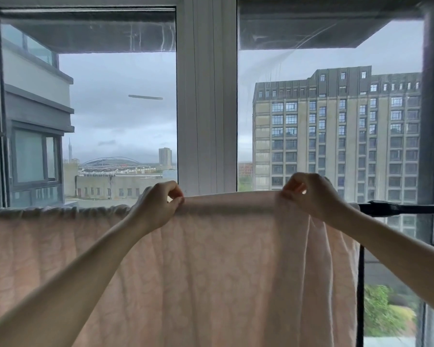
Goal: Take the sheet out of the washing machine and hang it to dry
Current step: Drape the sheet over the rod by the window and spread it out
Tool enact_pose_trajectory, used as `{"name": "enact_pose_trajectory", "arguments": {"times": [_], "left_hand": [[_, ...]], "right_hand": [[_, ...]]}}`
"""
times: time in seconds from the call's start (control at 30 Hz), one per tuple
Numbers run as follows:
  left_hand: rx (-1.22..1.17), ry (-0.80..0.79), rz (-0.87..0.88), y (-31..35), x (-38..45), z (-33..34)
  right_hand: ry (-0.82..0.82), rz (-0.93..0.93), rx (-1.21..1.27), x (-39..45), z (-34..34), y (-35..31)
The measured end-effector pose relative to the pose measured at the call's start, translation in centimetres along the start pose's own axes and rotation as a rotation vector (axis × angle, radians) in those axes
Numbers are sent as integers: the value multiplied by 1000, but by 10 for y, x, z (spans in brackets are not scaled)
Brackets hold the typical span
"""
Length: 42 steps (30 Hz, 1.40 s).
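Bare left hand and right hand pinching soft, wrinkled pink sheet over black rail.

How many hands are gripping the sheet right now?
2. The left hand pinches the top fold of the sheet left of centre; the right hand pinches it further right, near the bare end of the black rail.

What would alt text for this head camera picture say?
Two bare hands, left hand and right hand, pinch the top fold of a pale pink sheet draped over a black rail, before a window facing grey apartment blocks.
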<state>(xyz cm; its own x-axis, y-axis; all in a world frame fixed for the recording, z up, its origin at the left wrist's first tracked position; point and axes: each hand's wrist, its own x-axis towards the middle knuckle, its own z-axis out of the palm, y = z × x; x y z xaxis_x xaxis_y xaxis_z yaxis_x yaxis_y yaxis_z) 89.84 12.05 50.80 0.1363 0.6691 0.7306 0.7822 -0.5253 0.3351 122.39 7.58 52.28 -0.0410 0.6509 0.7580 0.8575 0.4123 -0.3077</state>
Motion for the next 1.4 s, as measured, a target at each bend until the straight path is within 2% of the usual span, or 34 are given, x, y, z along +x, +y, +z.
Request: {"name": "enact_pose_trajectory", "arguments": {"times": [0.1,0.17,0.27,0.37,0.5,0.63,0.77,1.03,1.17,1.33,1.4], "left_hand": [[72,-44,-32,7,-4,1],[118,-43,-32,17,-9,2],[92,-18,90,40,-16,11],[-5,-105,211,65,-16,33],[-81,-157,267,95,-7,69],[-37,-90,176,104,0,83],[-147,-123,79,94,11,82],[-124,-43,-3,94,24,90],[-105,-15,-37,90,26,87],[-106,4,-75,90,29,85],[-97,0,-74,90,29,87]], "right_hand": [[-152,-55,-43,-4,2,2],[-157,-59,-21,-6,-2,7],[-192,-3,-40,-10,-11,20],[-237,24,-65,-17,-13,28],[-172,-15,-39,-21,-8,26],[-98,-29,-27,-15,-4,31],[-78,-48,-28,-12,-6,44],[-60,-75,64,-9,-15,57],[-42,-110,17,0,-13,60],[71,-39,-77,8,-42,84],[-20,-44,-141,2,-49,91]]}}
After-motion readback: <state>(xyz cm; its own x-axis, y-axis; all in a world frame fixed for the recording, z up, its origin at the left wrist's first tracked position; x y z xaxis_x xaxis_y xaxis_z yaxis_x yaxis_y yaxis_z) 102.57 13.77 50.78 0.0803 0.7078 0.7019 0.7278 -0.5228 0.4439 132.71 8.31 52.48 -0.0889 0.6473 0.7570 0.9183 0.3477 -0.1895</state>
